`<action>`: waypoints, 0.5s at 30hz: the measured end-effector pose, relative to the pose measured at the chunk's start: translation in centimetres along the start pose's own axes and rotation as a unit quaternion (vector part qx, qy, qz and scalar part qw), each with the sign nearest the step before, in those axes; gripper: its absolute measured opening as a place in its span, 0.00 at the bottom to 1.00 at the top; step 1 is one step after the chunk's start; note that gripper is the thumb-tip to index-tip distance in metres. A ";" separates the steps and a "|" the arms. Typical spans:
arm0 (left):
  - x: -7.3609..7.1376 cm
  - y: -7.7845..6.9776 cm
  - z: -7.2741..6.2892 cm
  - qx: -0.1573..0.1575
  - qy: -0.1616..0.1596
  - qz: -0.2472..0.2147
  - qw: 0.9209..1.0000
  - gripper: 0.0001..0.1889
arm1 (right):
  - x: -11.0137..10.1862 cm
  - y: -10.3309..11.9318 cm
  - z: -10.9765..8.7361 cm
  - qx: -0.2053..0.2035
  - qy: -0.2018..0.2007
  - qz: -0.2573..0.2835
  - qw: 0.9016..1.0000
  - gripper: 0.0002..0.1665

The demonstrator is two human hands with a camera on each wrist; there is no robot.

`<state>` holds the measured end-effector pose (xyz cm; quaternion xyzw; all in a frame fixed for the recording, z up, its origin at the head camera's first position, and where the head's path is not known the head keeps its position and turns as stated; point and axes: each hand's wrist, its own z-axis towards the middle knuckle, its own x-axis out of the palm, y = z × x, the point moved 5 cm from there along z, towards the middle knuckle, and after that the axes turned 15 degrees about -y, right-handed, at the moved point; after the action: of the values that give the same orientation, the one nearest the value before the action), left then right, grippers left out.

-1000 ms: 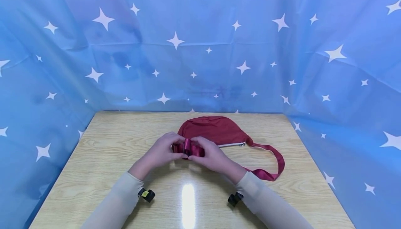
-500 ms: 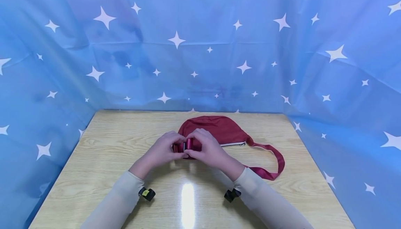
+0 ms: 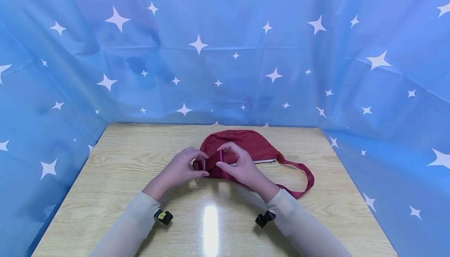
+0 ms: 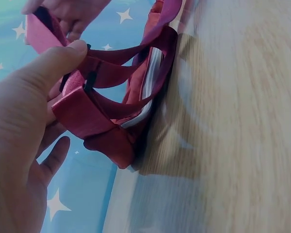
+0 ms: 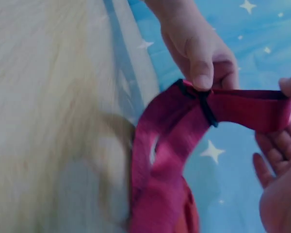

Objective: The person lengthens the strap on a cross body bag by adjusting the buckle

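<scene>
A dark red waist bag (image 3: 242, 143) with a pale zipper (image 3: 264, 161) lies near the back of the table. In the head view my left hand (image 3: 181, 169) grips its strap at the bag's left end. The right wrist view shows the left thumb on the strap by a black slider buckle (image 5: 207, 109). My right hand (image 3: 244, 171) pinches a folded loop of strap (image 5: 257, 109) drawn out from the slider, thumb and fingers on its end. The remaining strap (image 3: 309, 177) curves out to the right of the bag.
The wooden table (image 3: 130, 151) ends at a blue curtain with white stars (image 3: 225, 54) at the back and sides. A black device (image 3: 164, 217) sits on the left wrist, and another device (image 3: 264, 219) on the right one.
My right hand has moved right from beside the left hand, drawing out a longer strap loop from the slider. The strap's right-hand curve has shrunk leftward. The left hand stays nearly in place.
</scene>
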<state>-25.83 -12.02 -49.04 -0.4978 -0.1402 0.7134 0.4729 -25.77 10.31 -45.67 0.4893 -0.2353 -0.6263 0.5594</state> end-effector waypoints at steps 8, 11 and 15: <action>-0.1 -0.4 0.2 0.014 0.004 0.020 1.000 0.25 | 0.7 2.1 1.1 -0.084 0.093 -0.246 0.961 0.28; 0.1 -0.4 0.3 0.019 0.005 0.031 0.999 0.24 | 1.4 2.5 1.4 -0.107 0.120 -0.329 0.931 0.25; 0.4 -0.2 0.3 0.025 0.010 0.045 0.999 0.24 | 2.2 2.6 1.3 -0.123 0.132 -0.386 0.905 0.24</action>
<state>-25.96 -11.49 -49.03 -0.4986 -0.0954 0.7325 0.4535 -25.48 7.26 -43.72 0.5472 0.1267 -0.7470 0.3556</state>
